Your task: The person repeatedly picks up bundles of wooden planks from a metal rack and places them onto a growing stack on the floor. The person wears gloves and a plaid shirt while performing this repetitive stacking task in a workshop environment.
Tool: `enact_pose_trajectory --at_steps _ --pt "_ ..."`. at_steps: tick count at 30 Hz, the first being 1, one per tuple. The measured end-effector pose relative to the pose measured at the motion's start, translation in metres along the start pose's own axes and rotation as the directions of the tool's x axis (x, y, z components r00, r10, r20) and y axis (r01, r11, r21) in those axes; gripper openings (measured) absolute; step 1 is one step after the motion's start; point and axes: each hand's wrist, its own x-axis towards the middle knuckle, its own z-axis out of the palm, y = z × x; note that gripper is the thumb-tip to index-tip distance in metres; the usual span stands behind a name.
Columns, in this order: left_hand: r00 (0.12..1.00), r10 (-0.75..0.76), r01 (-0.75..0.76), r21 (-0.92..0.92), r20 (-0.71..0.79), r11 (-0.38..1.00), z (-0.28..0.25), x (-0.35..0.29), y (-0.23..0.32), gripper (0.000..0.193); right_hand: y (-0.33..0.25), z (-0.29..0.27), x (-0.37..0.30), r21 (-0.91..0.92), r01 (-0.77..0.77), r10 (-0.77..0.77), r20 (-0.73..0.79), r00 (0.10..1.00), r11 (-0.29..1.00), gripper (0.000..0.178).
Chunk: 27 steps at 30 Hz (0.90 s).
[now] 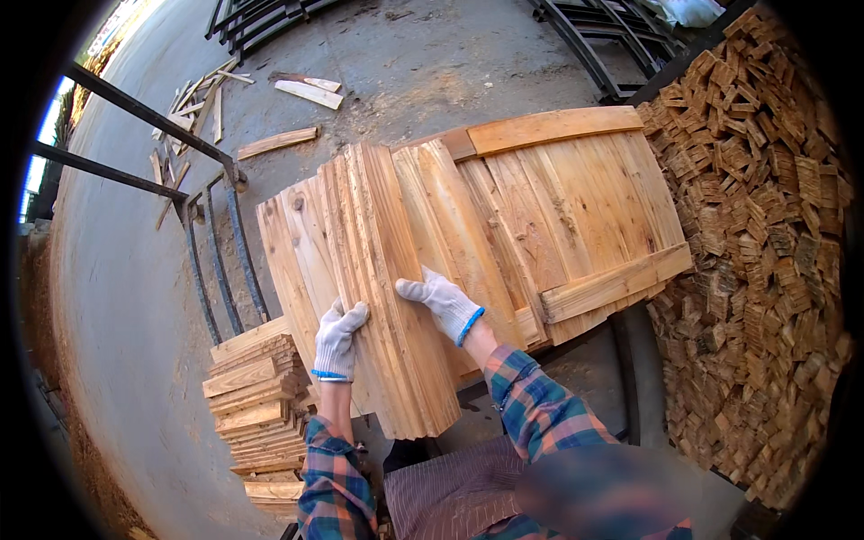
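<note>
A bundle of thin wooden boards (382, 270) stands on edge on the worktop, its rough edges facing up. My left hand (337, 337), in a white knit glove with a blue cuff, closes against the bundle's left side, thumb near the top edges. From the right, my right hand (438, 301), gloved the same way, presses on the bundle with its thumb reaching over; its fingertips are partly hidden. Flat boards (297, 220) lie left of the bundle. To the right, wide planks (558, 207) lie side by side, with a far batten (558, 129) and a near batten (616, 281) across them.
A pile of short boards (256, 405) rises beside my left forearm. Many stacked wood pieces (756, 270) form a wall at the right. A metal frame (220, 243) stands at the left. Scrap strips (193, 112) and dark metal frames (603, 36) lie on the concrete floor beyond.
</note>
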Motion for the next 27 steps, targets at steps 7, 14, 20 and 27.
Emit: enact_pose_trajectory --at_steps 7,14,20,27 --pt "0.998 0.018 -0.007 -0.160 0.068 0.987 0.141 -0.026 0.001 0.061 -0.075 -0.052 -0.072 -0.144 0.139 -0.144 -0.025 0.989 0.980 0.064" --pt "0.994 0.050 -0.030 -0.186 0.101 0.982 0.277 0.048 -0.062 0.062 -0.197 -0.190 -0.100 -0.555 0.111 -0.292 -0.247 0.924 0.824 0.078" --pt "0.972 0.199 -0.176 0.169 -0.127 0.970 0.292 0.072 -0.092 0.050 -0.240 -0.298 -0.097 -0.612 -0.045 -0.234 -0.368 0.900 0.789 0.080" --pt "0.970 0.167 -0.133 0.189 -0.176 0.973 0.264 0.075 -0.088 0.046 -0.239 -0.297 -0.089 -0.759 -0.132 -0.296 -0.399 0.868 0.637 0.073"
